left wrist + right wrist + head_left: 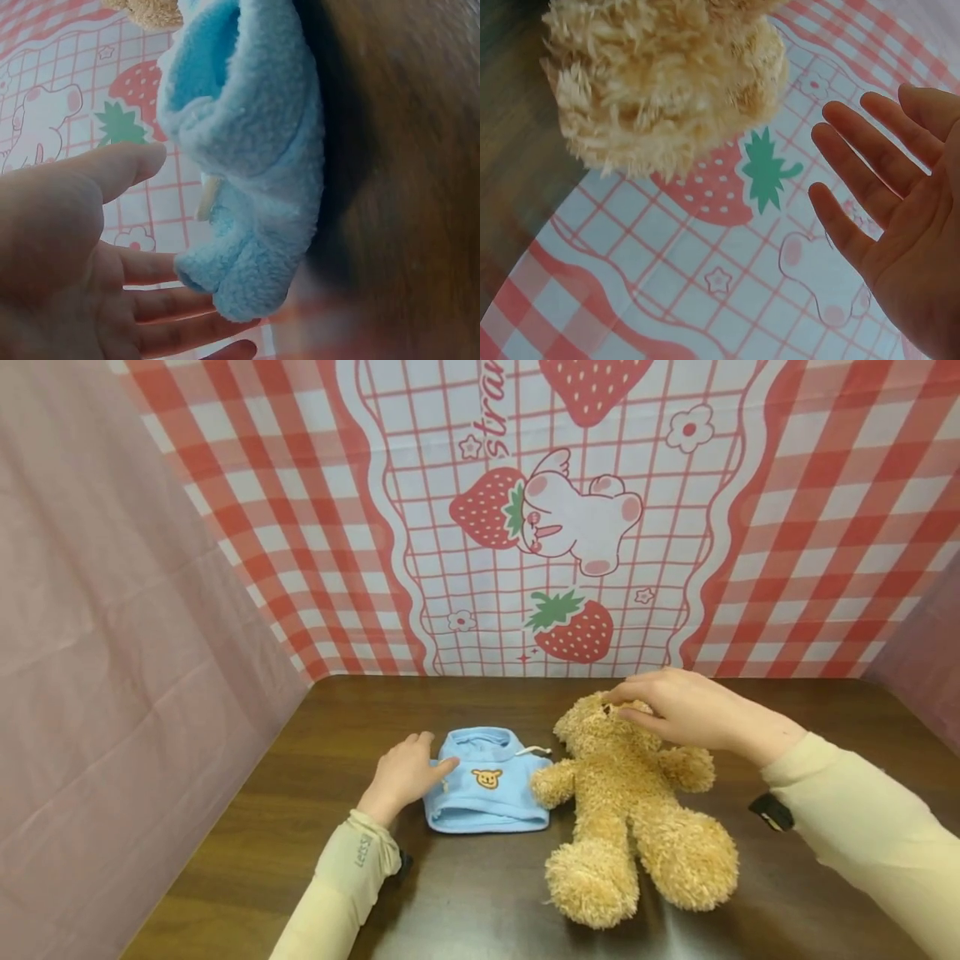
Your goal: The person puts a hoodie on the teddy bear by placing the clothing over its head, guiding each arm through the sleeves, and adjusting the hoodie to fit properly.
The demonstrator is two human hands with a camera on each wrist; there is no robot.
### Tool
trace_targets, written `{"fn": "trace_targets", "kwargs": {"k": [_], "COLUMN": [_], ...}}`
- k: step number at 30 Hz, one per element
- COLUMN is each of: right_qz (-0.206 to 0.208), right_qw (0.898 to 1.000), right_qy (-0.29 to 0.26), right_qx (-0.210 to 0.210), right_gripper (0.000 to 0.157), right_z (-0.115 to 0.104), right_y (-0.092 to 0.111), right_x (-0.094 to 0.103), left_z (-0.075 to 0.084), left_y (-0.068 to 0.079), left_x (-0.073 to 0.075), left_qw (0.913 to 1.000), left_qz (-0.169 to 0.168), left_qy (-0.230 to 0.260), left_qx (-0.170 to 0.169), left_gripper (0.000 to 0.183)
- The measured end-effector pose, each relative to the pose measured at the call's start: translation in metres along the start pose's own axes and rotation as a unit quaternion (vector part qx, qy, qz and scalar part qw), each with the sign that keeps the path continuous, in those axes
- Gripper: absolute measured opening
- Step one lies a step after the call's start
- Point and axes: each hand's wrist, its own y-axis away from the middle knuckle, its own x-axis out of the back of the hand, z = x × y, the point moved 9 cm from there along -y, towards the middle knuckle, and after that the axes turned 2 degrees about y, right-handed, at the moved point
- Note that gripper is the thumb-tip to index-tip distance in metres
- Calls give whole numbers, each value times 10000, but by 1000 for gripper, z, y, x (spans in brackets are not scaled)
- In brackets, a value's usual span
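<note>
A small light-blue hoodie (491,789) with a bear face on its chest lies on the table, its hood toward the back. My left hand (405,772) is at the hoodie's left side, fingers spread and relaxed. In the left wrist view the fleecy hoodie (262,142) is just beyond the thumb and fingers, which do not grip it. Right of the hoodie lies a tan plush teddy bear (622,785), its head toward the back. Over its head is my right hand (675,706); the right wrist view shows that hand (900,195) with loosely straight fingers, apart from the fur (667,82).
The brown wooden table (277,827) carries both things. Behind it hangs a red-and-white checked cloth (322,527) with strawberries and a white cartoon animal. A pale pink curtain (112,652) hangs at the left, another (918,652) at the right.
</note>
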Motion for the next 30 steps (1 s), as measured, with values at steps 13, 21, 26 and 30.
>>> {"fn": "trace_targets", "kwargs": {"k": [13, 21, 26, 30], "right_qz": [-741, -1033, -1215, -1357], "right_qw": [9963, 9905, 9874, 9855], "right_qy": [190, 393, 526, 462], "right_qx": [401, 816, 864, 908], "right_gripper": [24, 23, 22, 23], "right_z": [-17, -37, -46, -52], "right_y": [-27, -39, -45, -50], "right_x": [-41, -55, -62, -69], "left_z": [-4, -3, -5, -9], "left_y": [-5, -11, -11, -12], "left_x": [-13, -15, -18, -20], "left_qw": [9987, 9989, 9982, 9971], "left_qz": [-480, -429, -447, -495], "left_qy": [159, 199, 338, 353], "left_qx": [106, 76, 203, 468], "left_gripper": [58, 56, 55, 53]}}
